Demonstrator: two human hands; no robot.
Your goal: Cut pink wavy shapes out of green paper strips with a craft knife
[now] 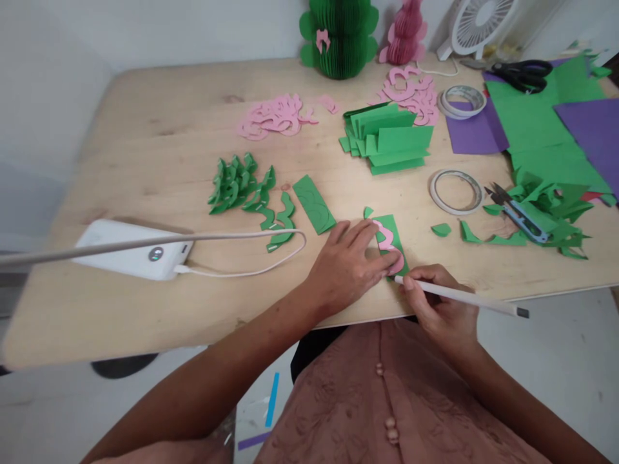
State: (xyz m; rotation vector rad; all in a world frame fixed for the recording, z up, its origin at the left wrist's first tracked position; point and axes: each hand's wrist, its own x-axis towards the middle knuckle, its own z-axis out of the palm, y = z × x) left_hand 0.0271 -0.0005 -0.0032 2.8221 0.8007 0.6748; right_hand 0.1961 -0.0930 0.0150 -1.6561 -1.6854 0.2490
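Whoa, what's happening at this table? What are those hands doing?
A person's left hand is holding a wavy pink paper shape down on a green paper strip. The right hand grips a white pen or pencil, its tip by the shape's near end. Another green strip with curved lines on it lies beyond the left hand, and wavy green cutouts lie farther left.
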